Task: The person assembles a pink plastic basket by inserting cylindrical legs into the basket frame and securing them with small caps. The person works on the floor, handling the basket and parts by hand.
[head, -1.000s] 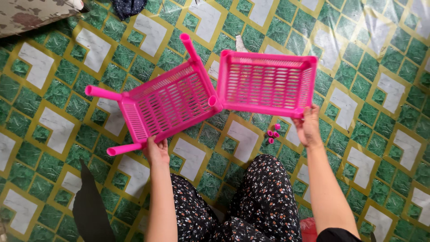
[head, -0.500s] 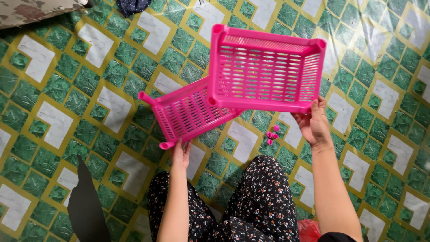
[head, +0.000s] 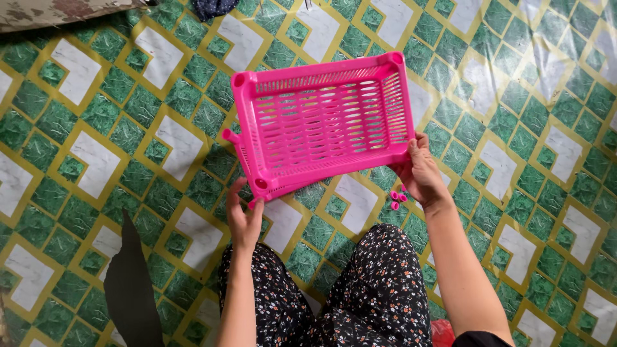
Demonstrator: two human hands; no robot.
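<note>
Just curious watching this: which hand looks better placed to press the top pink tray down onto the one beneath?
Probably the right hand: it grips the top pink tray at its near corner. The left hand holds the lower tray, mostly hidden underneath.

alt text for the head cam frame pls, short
Two hands hold a pink slotted plastic tray stacked over a second pink tray: left hand at the near-left corner, right hand at the right edge. Small pink caps lie on the green patterned floor.

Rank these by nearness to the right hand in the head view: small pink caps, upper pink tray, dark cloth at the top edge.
1. Upper pink tray: held at its right edge by the right hand.
2. Small pink caps: on the floor just below the hand.
3. Dark cloth: far off, top edge.
</note>
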